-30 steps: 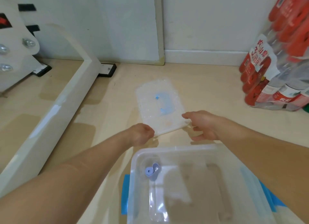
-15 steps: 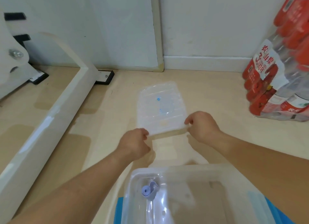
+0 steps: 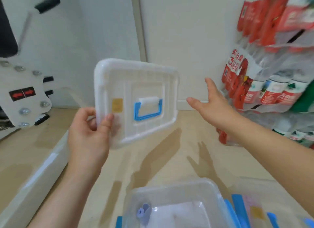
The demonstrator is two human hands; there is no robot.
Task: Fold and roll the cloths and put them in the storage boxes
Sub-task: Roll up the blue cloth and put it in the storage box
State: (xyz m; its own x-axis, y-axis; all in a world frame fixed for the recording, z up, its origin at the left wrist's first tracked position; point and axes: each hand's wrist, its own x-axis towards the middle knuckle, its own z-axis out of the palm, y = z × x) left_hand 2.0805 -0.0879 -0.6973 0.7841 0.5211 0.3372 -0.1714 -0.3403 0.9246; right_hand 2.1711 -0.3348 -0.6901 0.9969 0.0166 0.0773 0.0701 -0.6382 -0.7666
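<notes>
Clear lid (image 3: 136, 85) upright, open box (image 3: 178, 185) below

Held above the floor (image 3: 161, 159), left of centre: lid (image 3: 136, 102), pinched at its left edge by left hand (image 3: 88, 134). To its right, apart: right hand (image 3: 214, 105). At the floor's near edge: storage box (image 3: 178, 185). Along the right edge: bottle packs (image 3: 271, 95), stacked.

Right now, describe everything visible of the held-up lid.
The lid is translucent white plastic, rectangular with rounded corners and a ribbed face. A blue handle with a white grip sits at its centre, with a yellowish sticker beside it. It is upright and tilted in the air; only the left hand grips its edge.
</notes>
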